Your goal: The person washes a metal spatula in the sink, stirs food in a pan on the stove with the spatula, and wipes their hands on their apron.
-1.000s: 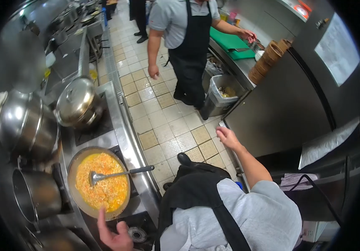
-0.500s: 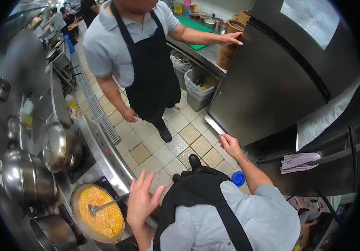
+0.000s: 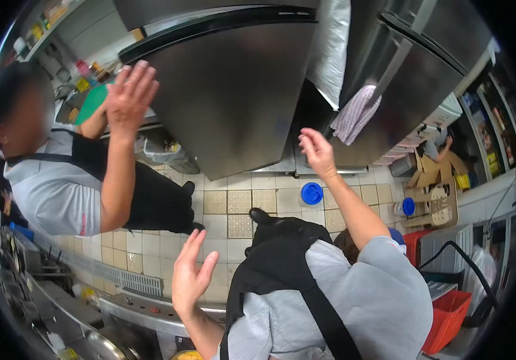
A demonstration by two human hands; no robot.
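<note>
My left hand is raised at the lower middle, fingers stretched out and thumb apart, with nothing in it. My right hand reaches forward, its fingers loosely bent and no object visible in them. It is nearest to the lower right side of a large dark steel fridge door, where a dark gap shows; I see no contact. A purple-striped towel hangs from a handle just beyond that hand. On the floor below it stands a tub with a blue lid.
A co-worker in a black apron stands at left, one hand raised before the door. Behind is a lined bin. The stove edge runs along the lower left. A red crate sits at lower right; another person is beyond.
My view has turned right, leaving most of the stove and the pan of orange-yellow food out of sight. My right hand's fingers have loosened. The co-worker has lifted a hand.
</note>
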